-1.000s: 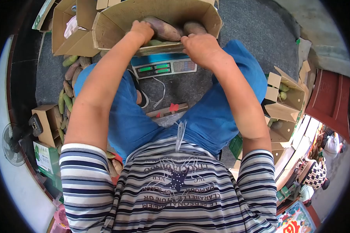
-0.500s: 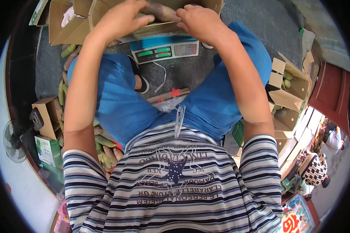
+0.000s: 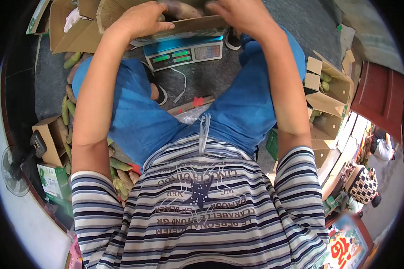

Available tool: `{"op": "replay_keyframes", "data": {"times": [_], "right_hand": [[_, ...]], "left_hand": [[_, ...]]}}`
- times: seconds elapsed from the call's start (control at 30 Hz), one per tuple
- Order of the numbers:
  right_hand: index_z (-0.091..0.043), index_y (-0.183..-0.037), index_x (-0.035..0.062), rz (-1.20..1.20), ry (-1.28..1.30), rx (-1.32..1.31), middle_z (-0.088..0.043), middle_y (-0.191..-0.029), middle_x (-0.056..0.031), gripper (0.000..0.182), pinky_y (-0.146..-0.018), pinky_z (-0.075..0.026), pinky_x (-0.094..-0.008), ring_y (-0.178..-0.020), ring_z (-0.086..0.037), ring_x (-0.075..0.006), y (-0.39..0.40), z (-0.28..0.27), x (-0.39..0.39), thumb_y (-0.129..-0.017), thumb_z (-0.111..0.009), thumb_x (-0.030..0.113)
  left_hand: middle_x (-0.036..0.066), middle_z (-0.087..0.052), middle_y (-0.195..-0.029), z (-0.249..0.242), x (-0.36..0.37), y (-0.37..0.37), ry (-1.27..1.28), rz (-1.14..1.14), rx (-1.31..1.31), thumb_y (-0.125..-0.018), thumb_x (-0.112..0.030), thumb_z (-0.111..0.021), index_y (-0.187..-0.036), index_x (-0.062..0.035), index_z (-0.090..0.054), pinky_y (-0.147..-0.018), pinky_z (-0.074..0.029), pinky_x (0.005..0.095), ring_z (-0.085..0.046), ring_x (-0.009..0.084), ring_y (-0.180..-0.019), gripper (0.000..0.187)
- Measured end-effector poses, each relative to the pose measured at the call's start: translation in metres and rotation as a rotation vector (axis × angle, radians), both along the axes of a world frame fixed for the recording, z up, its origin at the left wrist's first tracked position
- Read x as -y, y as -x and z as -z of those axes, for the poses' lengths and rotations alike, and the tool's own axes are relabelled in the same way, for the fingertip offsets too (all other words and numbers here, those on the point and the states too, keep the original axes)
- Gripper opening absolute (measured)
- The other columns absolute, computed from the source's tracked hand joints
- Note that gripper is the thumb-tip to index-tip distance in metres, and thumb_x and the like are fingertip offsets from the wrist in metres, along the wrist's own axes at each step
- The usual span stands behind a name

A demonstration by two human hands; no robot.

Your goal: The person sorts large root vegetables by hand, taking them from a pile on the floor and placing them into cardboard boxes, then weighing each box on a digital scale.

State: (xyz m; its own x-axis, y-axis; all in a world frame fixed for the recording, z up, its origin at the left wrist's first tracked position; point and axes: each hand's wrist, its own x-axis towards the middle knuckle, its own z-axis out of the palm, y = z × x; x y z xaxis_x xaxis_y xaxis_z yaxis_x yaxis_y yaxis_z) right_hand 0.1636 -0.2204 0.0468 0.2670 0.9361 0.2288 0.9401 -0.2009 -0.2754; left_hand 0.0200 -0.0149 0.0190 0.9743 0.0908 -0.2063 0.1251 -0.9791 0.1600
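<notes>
My left hand (image 3: 143, 19) reaches over the near edge of an open cardboard box (image 3: 188, 28). Its fingers curl round the end of a long vegetable (image 3: 161, 18), and the thumb lies by the box edge. Beside them inside the box is a thick purplish-brown vegetable (image 3: 182, 9). My right hand (image 3: 243, 17) is over the box's right side, its fingers smeared by motion near the vegetables. Under the box a blue and white weighing scale (image 3: 184, 53) shows lit green displays. The box's far part is cut off by the frame.
Open cardboard boxes stand at the upper left (image 3: 76, 31) and right (image 3: 330, 85). Long green and brown vegetables (image 3: 70, 98) lie along the left floor. A white cord (image 3: 183, 83) runs from the scale between my legs. A fan (image 3: 15, 170) stands at far left.
My right hand has shifted up and right from the box's near edge and is now blurred. My left hand stays at the box. The whole view has shifted slightly left.
</notes>
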Motion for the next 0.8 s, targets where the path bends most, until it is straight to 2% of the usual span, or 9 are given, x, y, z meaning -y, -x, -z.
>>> {"op": "replay_keyframes", "data": {"times": [0.1, 0.2, 0.3, 0.37, 0.43, 0.47, 0.53, 0.67, 0.8], "right_hand": [[-0.066, -0.090, 0.0076, 0.088, -0.222, -0.060, -0.065, -0.083, -0.0138, 0.020, -0.070, -0.050, -0.0412, -0.079, -0.063, -0.0318, 0.007, -0.025, 0.025, -0.080, -0.059, 0.023], [-0.062, -0.104, 0.0065, 0.190, -0.078, 0.057, -0.063, -0.101, -0.0124, 0.026, -0.077, -0.049, -0.0384, -0.092, -0.061, -0.0321, 0.010, -0.026, 0.062, -0.086, -0.059, 0.025], [-0.064, -0.096, 0.0052, 0.250, -0.070, 0.013, -0.065, -0.094, -0.0135, 0.024, -0.076, -0.050, -0.0410, -0.091, -0.062, -0.0313, 0.011, -0.005, 0.094, -0.084, -0.061, 0.027], [-0.066, -0.096, 0.0061, 0.228, -0.232, 0.015, -0.064, -0.101, -0.0132, 0.030, -0.089, -0.045, -0.0412, -0.101, -0.058, -0.0309, 0.019, 0.012, 0.099, -0.085, -0.060, 0.033], [-0.066, -0.099, 0.0081, 0.284, -0.341, 0.060, -0.062, -0.109, -0.0095, 0.031, -0.093, -0.041, -0.0414, -0.109, -0.054, -0.0296, 0.032, 0.028, 0.095, -0.082, -0.062, 0.033], [-0.065, -0.101, 0.0086, 0.297, -0.364, 0.052, -0.062, -0.111, -0.0103, 0.026, -0.094, -0.042, -0.0409, -0.110, -0.055, -0.0295, 0.038, 0.026, 0.094, -0.082, -0.063, 0.027], [-0.063, -0.104, 0.0085, 0.317, -0.438, -0.020, -0.060, -0.114, -0.0118, 0.028, -0.095, -0.042, -0.0405, -0.110, -0.054, -0.0305, 0.042, 0.028, 0.094, -0.084, -0.061, 0.027], [-0.061, -0.105, 0.0076, 0.397, -0.637, -0.239, -0.059, -0.110, -0.0099, 0.030, -0.093, -0.041, -0.0424, -0.109, -0.053, -0.0309, 0.044, 0.044, 0.099, -0.084, -0.058, 0.030], [-0.060, -0.109, 0.0059, 0.483, -0.636, -0.335, -0.059, -0.111, -0.0137, 0.031, -0.090, -0.044, -0.0407, -0.106, -0.054, -0.0327, 0.044, 0.058, 0.120, -0.088, -0.053, 0.027]], "left_hand": [[0.018, -0.058, -0.110, -0.005, 0.004, -0.001, 0.002, -0.017, -0.025, -0.083, -0.041, -0.064, -0.116, -0.0053, -0.055, -0.088, -0.045, 0.0423, -0.056, 0.0347, -0.104, 0.049], [0.018, -0.058, -0.108, -0.013, 0.011, -0.002, -0.013, -0.007, -0.050, -0.083, -0.039, -0.063, -0.116, -0.0059, -0.055, -0.087, -0.045, 0.0426, -0.056, 0.0353, -0.103, 0.047], [0.018, -0.057, -0.106, -0.007, 0.008, -0.004, 0.053, 0.014, -0.001, -0.084, -0.038, -0.063, -0.116, -0.0060, -0.054, -0.086, -0.045, 0.0429, -0.056, 0.0361, -0.102, 0.046], [0.019, -0.057, -0.107, -0.010, 0.013, -0.008, 0.025, 0.021, -0.040, -0.084, -0.037, -0.062, -0.117, -0.0058, -0.054, -0.087, -0.044, 0.0424, -0.055, 0.0361, -0.102, 0.046], [0.019, -0.057, -0.111, -0.008, 0.015, -0.006, 0.028, 0.027, -0.018, -0.082, -0.034, -0.065, -0.118, -0.0056, -0.053, -0.088, -0.044, 0.0416, -0.055, 0.0358, -0.105, 0.047], [0.018, -0.057, -0.107, -0.007, 0.014, -0.006, 0.059, 0.059, 0.006, -0.080, -0.033, -0.066, -0.117, -0.0058, -0.054, -0.086, -0.045, 0.0418, -0.056, 0.0354, -0.102, 0.047], [0.017, -0.058, -0.100, -0.004, 0.015, -0.006, 0.116, 0.111, 0.044, -0.078, -0.031, -0.069, -0.115, -0.0062, -0.055, -0.082, -0.046, 0.0422, -0.058, 0.0345, -0.096, 0.047], [0.018, -0.059, -0.104, -0.013, 0.027, -0.009, 0.139, 0.061, -0.105, -0.075, -0.030, -0.071, -0.116, -0.0037, -0.055, -0.084, -0.046, 0.0405, -0.058, 0.0330, -0.098, 0.051], [0.018, -0.059, -0.108, -0.009, 0.026, -0.008, 0.138, 0.046, -0.116, -0.078, -0.028, -0.069, -0.117, -0.0033, -0.055, -0.087, -0.045, 0.0405, -0.057, 0.0337, -0.102, 0.048]]}}
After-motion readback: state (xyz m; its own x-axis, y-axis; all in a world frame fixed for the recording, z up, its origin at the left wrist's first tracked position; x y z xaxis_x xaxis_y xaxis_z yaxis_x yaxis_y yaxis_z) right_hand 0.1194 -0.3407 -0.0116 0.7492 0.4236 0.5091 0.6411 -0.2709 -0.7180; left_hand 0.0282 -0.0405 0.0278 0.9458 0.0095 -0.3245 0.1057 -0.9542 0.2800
